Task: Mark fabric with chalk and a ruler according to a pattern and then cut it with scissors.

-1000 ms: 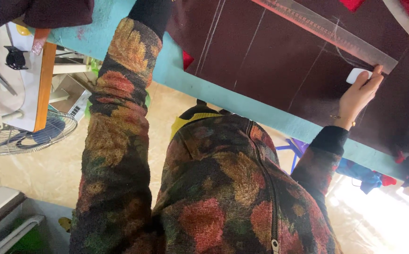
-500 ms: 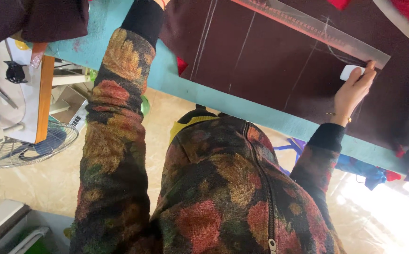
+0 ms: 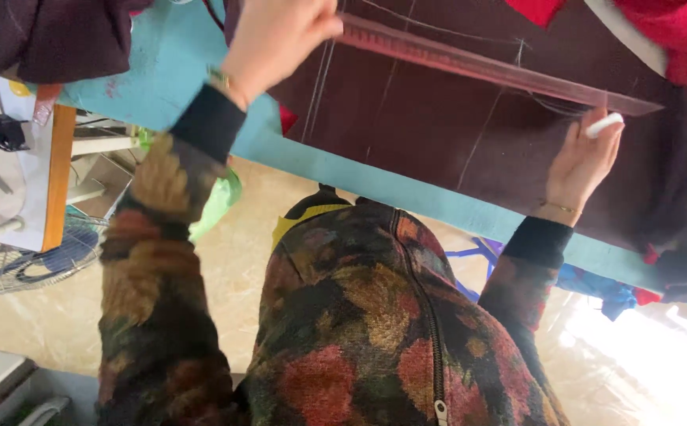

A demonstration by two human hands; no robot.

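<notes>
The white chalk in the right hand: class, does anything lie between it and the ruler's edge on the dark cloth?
Nothing visible does. The white chalk sits right beside the ruler, with only bare dark cloth between them.

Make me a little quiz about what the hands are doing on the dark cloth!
1. True or false: the right hand holds a white piece of chalk.
2. What does the left hand press on? A) the fan B) the long ruler C) the red cloth
3. Fill in: the dark maroon cloth lies on a table coloured ____.

Key: 1 true; 2 B, the hand sits at the ruler's end; 3 turquoise.
</notes>
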